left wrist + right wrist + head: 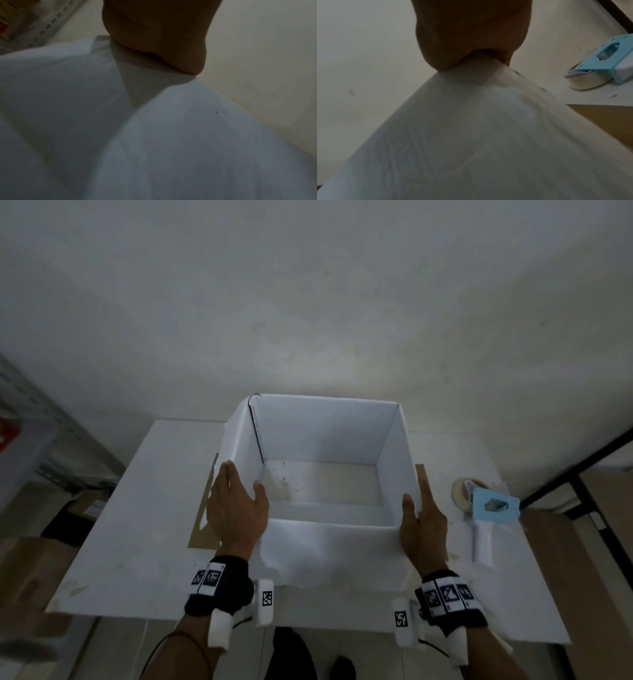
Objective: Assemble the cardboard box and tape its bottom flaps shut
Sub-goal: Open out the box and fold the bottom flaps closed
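Observation:
A white cardboard box (322, 440) stands open-topped on the white table (137, 525). Its inside floor shows dark specks. Brown flaps (200, 529) lie flat on the table beside its left and right walls. My left hand (236, 508) holds the near left corner, thumb inside the wall and fingers along the outside. My right hand (423, 522) holds the near right corner the same way. In the wrist views the box (188, 135) (471, 135) corner sits in the web of each hand (154, 33) (471, 33).
A blue and white tape dispenser (489, 508) (607, 59) with its roll lies on the table right of the box. Metal shelving (34, 440) and brown cartons (30, 570) stand at the left. A black frame (582, 460) runs at the right. A wall is close behind.

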